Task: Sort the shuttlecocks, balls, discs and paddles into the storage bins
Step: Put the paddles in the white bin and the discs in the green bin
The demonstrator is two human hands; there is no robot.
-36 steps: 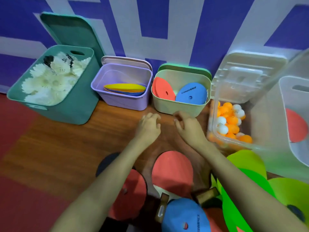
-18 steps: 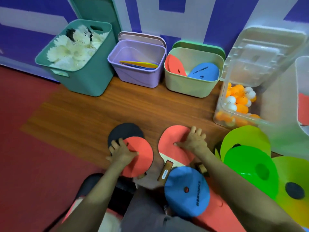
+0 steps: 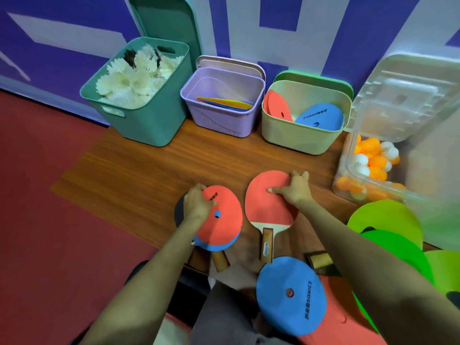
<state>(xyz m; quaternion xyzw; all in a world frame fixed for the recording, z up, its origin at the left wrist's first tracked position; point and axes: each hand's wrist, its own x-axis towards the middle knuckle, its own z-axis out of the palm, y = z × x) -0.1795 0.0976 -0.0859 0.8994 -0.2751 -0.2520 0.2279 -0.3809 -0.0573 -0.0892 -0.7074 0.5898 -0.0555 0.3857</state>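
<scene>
My left hand point(image 3: 198, 204) grips the top edge of a red paddle cover point(image 3: 221, 220) that lies over a blue one and a black paddle. My right hand point(image 3: 293, 188) pinches the far right edge of a red paddle point(image 3: 266, 202) with a wooden handle. A blue paddle cover point(image 3: 291, 295) lies nearer to me. Along the wall stand a teal bin point(image 3: 149, 125) of white shuttlecocks, a lilac bin point(image 3: 219, 120) with flat discs, a cream bin point(image 3: 298, 138) with red and blue covers, and a clear box point(image 3: 348, 188) of orange and white balls.
Green discs point(image 3: 388, 225) are piled at the right on the wooden floor point(image 3: 139, 175). Bin lids lean against the purple and white wall. More paddle handles point(image 3: 319, 261) lie near my legs. Red mat point(image 3: 44, 195) covers the left.
Both hands came back from near the cream bin down to the paddles on the floor. They went from resting on the red pieces to gripping their edges.
</scene>
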